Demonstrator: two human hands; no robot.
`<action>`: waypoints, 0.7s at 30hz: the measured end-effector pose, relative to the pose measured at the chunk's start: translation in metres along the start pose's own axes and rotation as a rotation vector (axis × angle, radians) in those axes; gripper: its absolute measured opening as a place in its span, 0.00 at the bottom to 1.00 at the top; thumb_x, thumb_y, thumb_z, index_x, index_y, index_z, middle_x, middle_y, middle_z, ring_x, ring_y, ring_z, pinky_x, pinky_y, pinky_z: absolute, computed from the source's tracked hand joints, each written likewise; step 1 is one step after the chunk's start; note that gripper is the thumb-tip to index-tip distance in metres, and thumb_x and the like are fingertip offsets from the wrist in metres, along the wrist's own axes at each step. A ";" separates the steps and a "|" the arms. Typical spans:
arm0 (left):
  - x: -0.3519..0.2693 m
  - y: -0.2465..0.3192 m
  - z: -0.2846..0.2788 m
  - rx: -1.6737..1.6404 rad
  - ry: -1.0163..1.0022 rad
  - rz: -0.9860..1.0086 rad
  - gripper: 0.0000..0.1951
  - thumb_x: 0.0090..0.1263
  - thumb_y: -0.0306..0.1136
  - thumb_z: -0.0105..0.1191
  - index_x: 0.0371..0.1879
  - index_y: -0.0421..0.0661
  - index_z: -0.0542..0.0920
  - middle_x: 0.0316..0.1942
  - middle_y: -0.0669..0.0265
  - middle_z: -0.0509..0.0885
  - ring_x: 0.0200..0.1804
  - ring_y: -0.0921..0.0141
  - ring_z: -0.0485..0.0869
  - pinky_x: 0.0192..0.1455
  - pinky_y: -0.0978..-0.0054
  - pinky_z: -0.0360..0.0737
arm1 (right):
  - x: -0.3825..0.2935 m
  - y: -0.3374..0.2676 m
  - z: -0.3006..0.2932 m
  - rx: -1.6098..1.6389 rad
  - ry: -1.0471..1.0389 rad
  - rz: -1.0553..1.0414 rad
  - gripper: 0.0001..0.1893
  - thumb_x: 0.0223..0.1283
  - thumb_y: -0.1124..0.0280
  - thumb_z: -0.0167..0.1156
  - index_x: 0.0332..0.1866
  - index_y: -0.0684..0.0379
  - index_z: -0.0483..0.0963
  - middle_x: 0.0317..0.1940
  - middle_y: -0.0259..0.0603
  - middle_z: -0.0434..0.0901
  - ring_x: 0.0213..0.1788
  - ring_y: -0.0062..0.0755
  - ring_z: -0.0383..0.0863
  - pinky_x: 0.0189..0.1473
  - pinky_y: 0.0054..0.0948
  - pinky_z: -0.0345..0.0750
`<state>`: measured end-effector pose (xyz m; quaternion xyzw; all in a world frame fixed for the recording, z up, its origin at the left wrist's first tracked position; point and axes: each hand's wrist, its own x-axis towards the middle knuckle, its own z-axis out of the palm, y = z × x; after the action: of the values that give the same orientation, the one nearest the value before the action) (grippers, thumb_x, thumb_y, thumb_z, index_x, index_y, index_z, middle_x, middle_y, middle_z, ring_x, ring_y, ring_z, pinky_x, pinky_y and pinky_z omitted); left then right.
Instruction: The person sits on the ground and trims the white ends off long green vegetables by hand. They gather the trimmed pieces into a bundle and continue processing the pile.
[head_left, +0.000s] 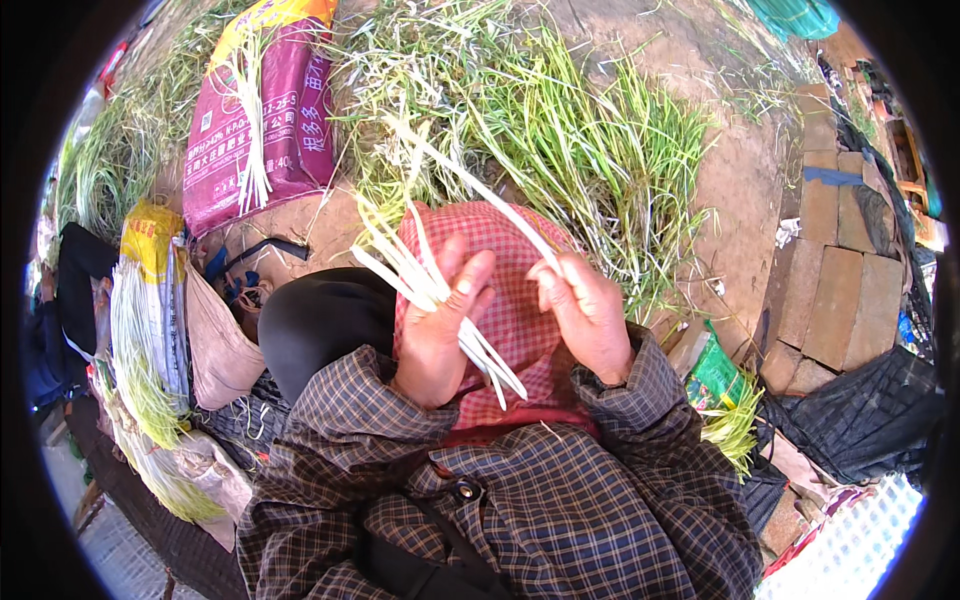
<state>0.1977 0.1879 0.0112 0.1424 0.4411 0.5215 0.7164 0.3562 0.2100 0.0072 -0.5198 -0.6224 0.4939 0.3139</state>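
Over my lap, my left hand (446, 322) holds a small bunch of pale, peeled stalks (405, 270) between thumb and palm, their cut ends sticking out below towards my body. To its right, my right hand (574, 304) pinches the lower end of one long white stalk (480, 184), which slants up and left, away from me. A red checked cloth (517, 337) covers my lap beneath both hands. Beyond my knees lies a heap of green leafy stalks (600, 142). A small bundle of white stalks (257, 127) rests on a purple fertilizer sack (214, 142) at the upper left.
Larger bundles of pale stalks (135, 330) lie at my left on sacks, beside a beige bag (217, 337). Loose leaf litter (405, 75) covers the ground ahead. At the right are paving bricks (829, 292), black netting (870, 412) and a green bag (712, 371) with yellow-green leaves near it.
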 end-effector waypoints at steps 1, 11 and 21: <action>0.000 -0.004 0.000 -0.011 -0.074 -0.019 0.23 0.66 0.32 0.44 0.59 0.41 0.59 0.57 0.56 0.66 0.61 0.66 0.63 0.63 0.67 0.57 | 0.001 -0.001 0.002 -0.084 -0.049 -0.034 0.05 0.59 0.73 0.48 0.35 0.61 0.70 0.21 0.39 0.74 0.20 0.27 0.74 0.22 0.24 0.71; 0.021 0.006 -0.008 -0.112 0.020 0.091 0.12 0.67 0.37 0.45 0.42 0.42 0.70 0.38 0.63 0.77 0.44 0.68 0.76 0.51 0.68 0.71 | -0.027 0.014 -0.036 0.663 -0.186 0.135 0.20 0.58 0.80 0.44 0.57 0.62 0.58 0.17 0.27 0.63 0.19 0.14 0.59 0.22 0.16 0.59; 0.030 0.022 -0.017 -0.055 0.074 0.085 0.11 0.68 0.34 0.42 0.44 0.43 0.69 0.24 0.70 0.71 0.24 0.74 0.72 0.26 0.78 0.71 | 0.001 0.205 -0.116 -0.788 0.013 0.081 0.13 0.60 0.64 0.45 0.39 0.62 0.72 0.27 0.43 0.74 0.36 0.33 0.73 0.42 0.28 0.69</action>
<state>0.1728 0.2191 0.0018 0.1219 0.4467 0.5681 0.6803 0.5299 0.2387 -0.1488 -0.6275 -0.7414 0.2258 0.0744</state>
